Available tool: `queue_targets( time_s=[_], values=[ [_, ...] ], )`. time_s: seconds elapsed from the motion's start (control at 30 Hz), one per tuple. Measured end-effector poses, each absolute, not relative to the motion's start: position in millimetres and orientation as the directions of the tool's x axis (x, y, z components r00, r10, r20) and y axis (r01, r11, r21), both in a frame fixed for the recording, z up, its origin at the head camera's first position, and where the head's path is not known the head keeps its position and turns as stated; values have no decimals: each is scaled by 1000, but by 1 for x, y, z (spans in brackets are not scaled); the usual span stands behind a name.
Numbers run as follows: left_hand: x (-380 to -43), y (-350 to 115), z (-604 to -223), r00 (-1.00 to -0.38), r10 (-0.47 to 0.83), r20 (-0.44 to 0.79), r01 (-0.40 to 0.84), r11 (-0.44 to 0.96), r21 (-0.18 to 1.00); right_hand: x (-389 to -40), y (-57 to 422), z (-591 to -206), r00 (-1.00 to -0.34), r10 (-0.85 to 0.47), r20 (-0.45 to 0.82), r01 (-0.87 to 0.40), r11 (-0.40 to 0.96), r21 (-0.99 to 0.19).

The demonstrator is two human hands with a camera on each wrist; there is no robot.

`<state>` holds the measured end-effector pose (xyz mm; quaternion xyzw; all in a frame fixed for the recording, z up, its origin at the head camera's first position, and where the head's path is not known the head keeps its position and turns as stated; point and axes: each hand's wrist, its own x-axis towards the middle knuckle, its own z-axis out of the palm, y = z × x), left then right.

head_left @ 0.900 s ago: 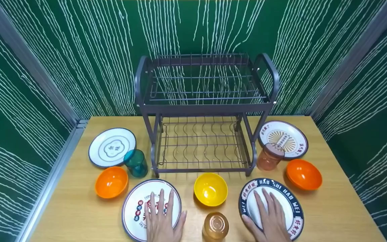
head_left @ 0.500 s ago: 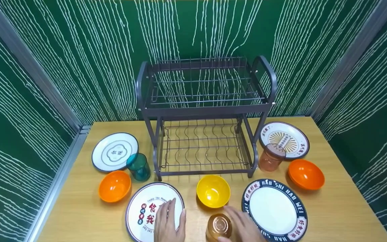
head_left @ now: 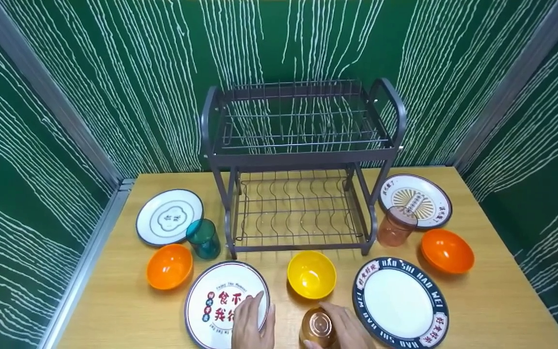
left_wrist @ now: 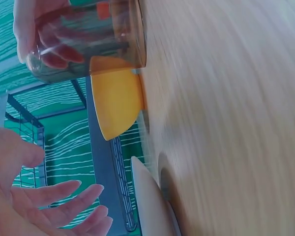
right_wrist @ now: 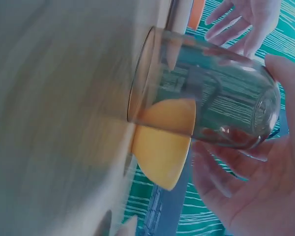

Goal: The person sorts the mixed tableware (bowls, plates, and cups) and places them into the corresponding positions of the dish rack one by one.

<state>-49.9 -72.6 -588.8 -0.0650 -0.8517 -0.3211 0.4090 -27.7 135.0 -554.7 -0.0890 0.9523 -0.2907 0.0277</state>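
My right hand [head_left: 350,327] holds an amber see-through cup [head_left: 318,324] that stands upside down at the front middle of the table. In the right wrist view, the thumb and fingers lie around the closed end of the cup [right_wrist: 221,98], while its rim is at the tabletop. My left hand [head_left: 254,324] holds nothing, its fingers relaxed over the right part of a white plate [head_left: 199,310] with red and blue print. Just behind the cup sits a yellow bowl [head_left: 312,275]. Right of it lies a white plate with a dark lettered rim [head_left: 364,300].
A dark two-tier dish rack [head_left: 303,159] stands at the back middle. To its left are a white plate [head_left: 150,223], a teal cup [head_left: 204,242] and an orange bowl [head_left: 169,266]. Rightward are a printed plate [head_left: 436,194], a pink cup [head_left: 395,232] and another orange bowl [head_left: 447,251].
My right hand has left the dark-rimmed plate, moved left and taken hold of the amber cup. My left hand has shifted right and toward me, uncovering more of the printed plate.
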Motion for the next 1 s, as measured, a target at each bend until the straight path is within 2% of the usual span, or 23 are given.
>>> queue_targets(
  time_s=[0.1, 0.23, 0.33, 0.57, 0.8, 1.0],
  values=[
    [-50, -70, -591, -650, -161, 743, 381, 777, 501, -26, 134, -558, -979, -202, -33, -134, 753, -644],
    [-49, -68, -593, -655, -162, 738, 389, 765, 513, -25, 134, -563, -973, -229, 10, -169, 690, -703],
    [-48, -67, -595, -664, -169, 728, 388, 755, 529, -24, 132, -565, -974, -220, 60, -199, 690, -696],
    [-49, -64, -589, -697, -175, 696, 384, 728, 568, -23, 127, -562, -982, -182, 57, -176, 752, -635],
    [-46, -60, -565, -749, -187, 635, 382, 661, 646, -22, 132, -545, -979, -198, -42, -115, 716, -689],
    [-45, -54, -548, -801, -150, 579, 408, 570, 713, -23, 134, -523, -989, -145, 24, -115, 662, -741]
  ],
)
